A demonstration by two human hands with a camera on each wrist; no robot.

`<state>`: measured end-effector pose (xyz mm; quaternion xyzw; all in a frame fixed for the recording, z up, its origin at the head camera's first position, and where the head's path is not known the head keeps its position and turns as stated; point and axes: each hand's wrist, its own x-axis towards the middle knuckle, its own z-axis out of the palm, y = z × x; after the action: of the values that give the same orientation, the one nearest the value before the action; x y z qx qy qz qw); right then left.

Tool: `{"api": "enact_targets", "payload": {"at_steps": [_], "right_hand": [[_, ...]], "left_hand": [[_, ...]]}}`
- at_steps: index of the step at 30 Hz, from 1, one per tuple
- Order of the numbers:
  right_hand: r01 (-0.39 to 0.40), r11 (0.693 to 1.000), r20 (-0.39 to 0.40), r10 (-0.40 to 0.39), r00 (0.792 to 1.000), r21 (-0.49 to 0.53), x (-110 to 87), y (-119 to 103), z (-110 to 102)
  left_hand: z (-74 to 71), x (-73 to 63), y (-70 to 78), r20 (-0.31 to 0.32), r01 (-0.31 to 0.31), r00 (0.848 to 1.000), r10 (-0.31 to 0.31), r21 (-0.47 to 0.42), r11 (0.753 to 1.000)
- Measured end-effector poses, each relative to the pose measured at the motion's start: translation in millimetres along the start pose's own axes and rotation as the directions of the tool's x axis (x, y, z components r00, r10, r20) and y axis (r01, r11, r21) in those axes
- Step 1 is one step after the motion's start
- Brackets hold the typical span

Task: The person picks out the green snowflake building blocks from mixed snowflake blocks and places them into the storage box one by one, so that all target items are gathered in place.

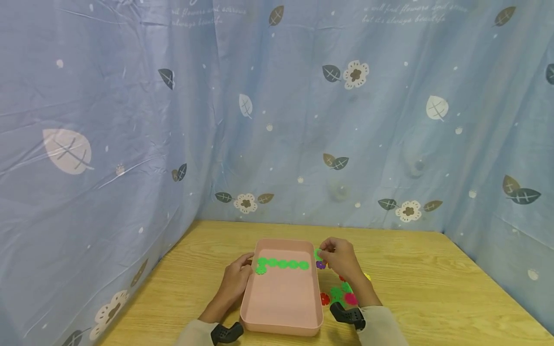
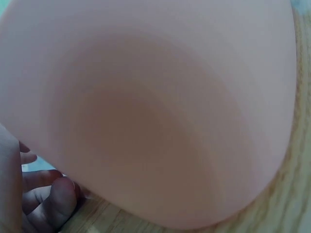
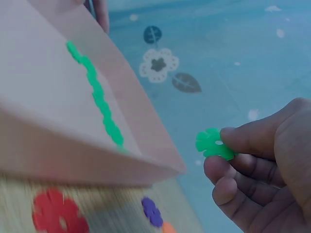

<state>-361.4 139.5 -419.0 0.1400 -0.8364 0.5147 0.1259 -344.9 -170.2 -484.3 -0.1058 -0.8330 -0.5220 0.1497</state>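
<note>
The right hand (image 1: 342, 255) pinches a green flower-shaped plastic disc (image 3: 213, 143) between thumb and fingertips, just outside the right wall of a pink tray (image 1: 283, 307). Against the outside of the tray's left wall rests the left hand (image 1: 235, 278); its fingers (image 2: 36, 194) are loosely bent beside the wall and partly hidden. Inside the tray, several green discs (image 1: 283, 264) form a row across the upper part. Another green disc (image 1: 261, 270) lies below the row's left end.
Right of the tray on the wooden table (image 1: 415, 274) are a purple disc (image 1: 321, 265), a red disc (image 1: 324, 299), green discs (image 1: 336, 294), a pink disc (image 1: 351, 299) and a yellow disc (image 1: 367, 277), some partly behind the right arm. A blue patterned curtain (image 1: 294, 120) hangs around the table.
</note>
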Motion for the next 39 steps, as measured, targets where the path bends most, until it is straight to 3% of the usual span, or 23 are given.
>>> {"api": "enact_targets", "payload": {"at_steps": [8, 19, 25, 31, 39], "right_hand": [[0.024, 0.999, 0.083, -0.027, 0.996, 0.034, 17.7, -19.5, 23.5], [-0.042, 0.995, 0.182, 0.025, 0.983, 0.092, 26.3, -30.2, 60.9], [-0.074, 0.997, 0.23, 0.069, 0.971, 0.011, 25.9, -29.7, 77.8], [-0.038, 0.978, 0.194, 0.079, 0.978, -0.207, 23.8, -35.2, 89.6], [-0.075, 0.989, 0.232, 0.104, 0.967, -0.13, 19.2, -23.0, 108.5]], "left_hand": [[-0.7, 0.4, 3.0, 0.004, -0.003, 1.0, 0.003, 0.03, 1.0], [-0.4, 0.7, 1.1, 0.0, -0.037, 0.999, 0.037, 0.056, 0.998], [0.3, -0.8, 0.4, -0.02, -0.055, 0.998, 0.056, 0.079, 0.995], [2.1, -1.8, -0.9, -0.032, -0.052, 0.998, 0.055, 0.078, 0.996], [3.4, -1.5, -1.5, -0.028, -0.062, 0.998, 0.065, 0.086, 0.994]]}}
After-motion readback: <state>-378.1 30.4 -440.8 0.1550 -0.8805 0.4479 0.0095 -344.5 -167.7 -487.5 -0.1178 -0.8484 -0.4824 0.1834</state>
